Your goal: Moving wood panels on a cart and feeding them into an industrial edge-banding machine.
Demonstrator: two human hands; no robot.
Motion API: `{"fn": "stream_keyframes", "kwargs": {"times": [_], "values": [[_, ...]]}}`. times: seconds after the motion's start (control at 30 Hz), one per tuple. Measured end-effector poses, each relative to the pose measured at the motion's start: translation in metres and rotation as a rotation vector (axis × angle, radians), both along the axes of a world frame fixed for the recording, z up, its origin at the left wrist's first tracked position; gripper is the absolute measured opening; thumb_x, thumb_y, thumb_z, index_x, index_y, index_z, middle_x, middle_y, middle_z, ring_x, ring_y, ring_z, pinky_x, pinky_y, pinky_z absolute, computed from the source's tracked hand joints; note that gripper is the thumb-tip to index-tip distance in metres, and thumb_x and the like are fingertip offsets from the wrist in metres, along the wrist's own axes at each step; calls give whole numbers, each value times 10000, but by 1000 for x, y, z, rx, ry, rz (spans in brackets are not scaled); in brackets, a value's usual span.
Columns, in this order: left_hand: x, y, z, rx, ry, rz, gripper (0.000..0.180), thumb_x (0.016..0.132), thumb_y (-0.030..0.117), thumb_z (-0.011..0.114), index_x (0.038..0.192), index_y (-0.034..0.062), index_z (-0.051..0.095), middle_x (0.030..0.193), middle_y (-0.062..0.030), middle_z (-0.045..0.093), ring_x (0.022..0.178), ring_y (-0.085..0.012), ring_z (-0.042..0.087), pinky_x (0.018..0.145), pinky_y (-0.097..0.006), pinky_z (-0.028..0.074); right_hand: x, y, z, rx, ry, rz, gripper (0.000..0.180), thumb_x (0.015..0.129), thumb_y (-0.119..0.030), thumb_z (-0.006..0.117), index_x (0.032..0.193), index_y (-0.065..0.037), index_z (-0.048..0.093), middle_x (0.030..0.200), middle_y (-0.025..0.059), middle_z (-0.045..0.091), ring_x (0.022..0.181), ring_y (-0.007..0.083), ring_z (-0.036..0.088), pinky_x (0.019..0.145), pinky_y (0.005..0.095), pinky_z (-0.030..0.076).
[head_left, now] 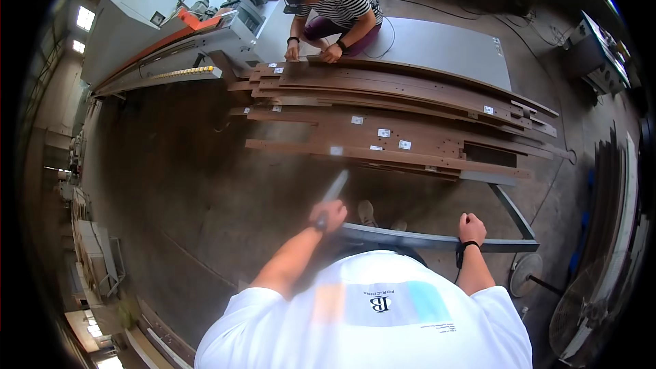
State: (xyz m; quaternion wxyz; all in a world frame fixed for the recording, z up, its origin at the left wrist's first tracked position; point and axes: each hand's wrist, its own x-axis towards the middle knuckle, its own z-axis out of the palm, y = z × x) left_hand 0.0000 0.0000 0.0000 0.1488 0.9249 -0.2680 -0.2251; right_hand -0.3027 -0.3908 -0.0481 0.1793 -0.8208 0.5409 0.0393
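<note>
A grey metal frame (410,238) runs across in front of my waist, below the stack of brown panels. My left hand (330,213) is closed around the frame's left corner, slightly blurred. A pale grey bar (336,186) extends from that hand toward the stack. Toward the frame's right end, my right hand (472,229) is curled into a fist, with the wrist over the front bar. I see nothing in its fingers. The long brown panels (417,130), with small white labels, lie in an uneven pile, some with cut-outs and holes.
Across the pile a co-worker (342,10) in a striped shirt crouches, hands at its far edge. A large grey machine (232,34) stands at the far left. On the right are a round-base stand (525,273), a big fan (581,314) and upright dark boards (601,191). Cables cross the floor.
</note>
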Motion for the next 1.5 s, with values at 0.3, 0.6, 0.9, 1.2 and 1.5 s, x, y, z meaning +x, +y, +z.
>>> {"fn": "stream_keyframes", "kwargs": {"times": [0.3, 0.6, 0.9, 1.2, 1.5], "values": [[2, 1, 3, -15, 8, 12, 337, 976, 356, 591, 954, 58, 747, 960, -241, 744, 923, -468, 708, 842, -552, 576, 6, 3, 4, 29, 9, -10, 368, 988, -450, 646, 911, -114, 777, 922, 173, 772, 916, 424, 736, 840, 521, 582], [1, 4, -3, -26, -58, -10, 308, 970, 349, 604, 943, 80, 754, 942, -223, 755, 908, -451, 723, 832, -548, 587, 0, 1, -11, -66, -49, 31, 341, 967, -424, 667, 850, -118, 762, 880, 180, 760, 868, 432, 731, 797, 533, 587], [5, 1, 6, 50, 56, 8, 367, 979, 385, 556, 990, 72, 748, 1039, -225, 752, 991, -462, 704, 882, -547, 564, 6, 4, 8, -6, 3, -2, 352, 968, -433, 659, 854, -123, 779, 876, 164, 772, 873, 404, 747, 826, 513, 594], [4, -2, 11, 63, 67, 22, 369, 983, 382, 560, 1004, 68, 752, 1060, -217, 758, 1013, -446, 709, 909, -534, 565, 6, 2, 5, -2, 14, -1, 352, 964, -437, 660, 868, -123, 788, 893, 154, 779, 885, 401, 748, 836, 508, 595], [4, -1, 7, 76, 56, 11, 370, 997, 385, 556, 1017, 70, 750, 1066, -213, 760, 1020, -449, 706, 914, -534, 563, 7, 3, 5, -10, 16, 0, 339, 962, -422, 667, 864, -120, 788, 891, 159, 777, 881, 400, 748, 836, 506, 595]]}}
